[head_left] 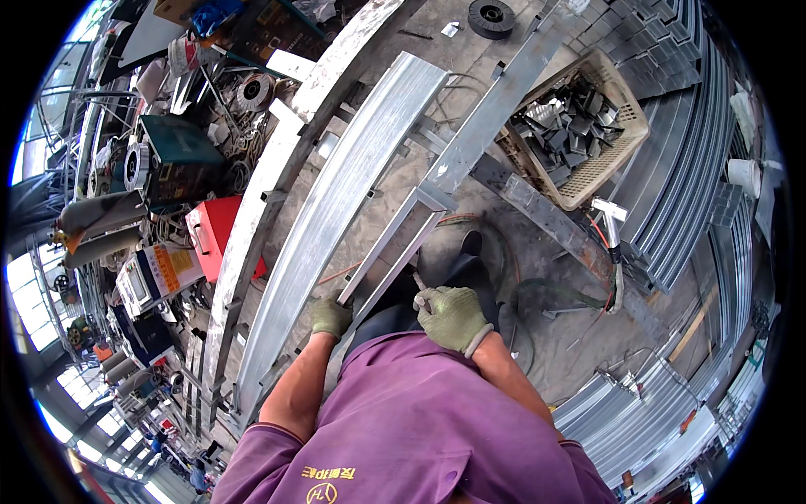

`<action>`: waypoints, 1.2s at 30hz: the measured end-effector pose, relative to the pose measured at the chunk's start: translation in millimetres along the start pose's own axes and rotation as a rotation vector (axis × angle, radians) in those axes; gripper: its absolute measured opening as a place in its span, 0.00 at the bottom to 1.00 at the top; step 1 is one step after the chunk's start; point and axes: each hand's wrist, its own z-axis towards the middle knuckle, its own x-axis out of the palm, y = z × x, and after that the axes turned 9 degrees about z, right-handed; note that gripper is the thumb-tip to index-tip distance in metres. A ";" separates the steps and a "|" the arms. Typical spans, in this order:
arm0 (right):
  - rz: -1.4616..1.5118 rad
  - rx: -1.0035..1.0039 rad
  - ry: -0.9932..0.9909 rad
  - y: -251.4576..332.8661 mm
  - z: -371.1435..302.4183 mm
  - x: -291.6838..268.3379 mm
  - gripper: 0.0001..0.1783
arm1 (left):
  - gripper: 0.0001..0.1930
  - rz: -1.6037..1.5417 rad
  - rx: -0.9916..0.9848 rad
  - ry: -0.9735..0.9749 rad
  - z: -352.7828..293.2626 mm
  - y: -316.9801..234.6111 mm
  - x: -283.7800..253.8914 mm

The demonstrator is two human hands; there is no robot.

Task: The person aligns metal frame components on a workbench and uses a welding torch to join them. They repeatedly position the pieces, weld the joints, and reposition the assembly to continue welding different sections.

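Observation:
My left hand (330,317), in a green work glove, is closed around the near end of a short metal channel (393,249). The channel slants away from me, and its far end meets a long flat metal bar (495,105). My right hand (454,317), gloved the same way, is wrapped around a thin tool handle (418,280) that points up and left beside the channel. The tool's head is too dark to make out. Left of the channel lies a wide silvery metal profile (340,185), parallel to it.
A beige plastic crate (634,126) of metal offcuts stands at the far right. Near it a welding torch (615,252) hangs by a steel beam (562,231). Stacked metal profiles (672,210) lie to the right. A red box (220,238) and machines stand left, beyond a long pale beam (273,181).

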 end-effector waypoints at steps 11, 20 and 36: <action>-0.092 0.013 0.024 8.1 8.2 0.9 0.07 | 0.20 -0.083 -0.011 -0.076 -3.1 -2.3 -6.1; -0.067 0.086 0.037 15.3 9.5 2.7 0.13 | 0.22 -0.104 0.008 -0.061 -7.8 -3.7 -12.0; 0.141 0.163 -0.303 53.6 -49.1 -34.3 0.09 | 0.27 -0.242 -0.024 0.142 -5.7 -0.8 -24.5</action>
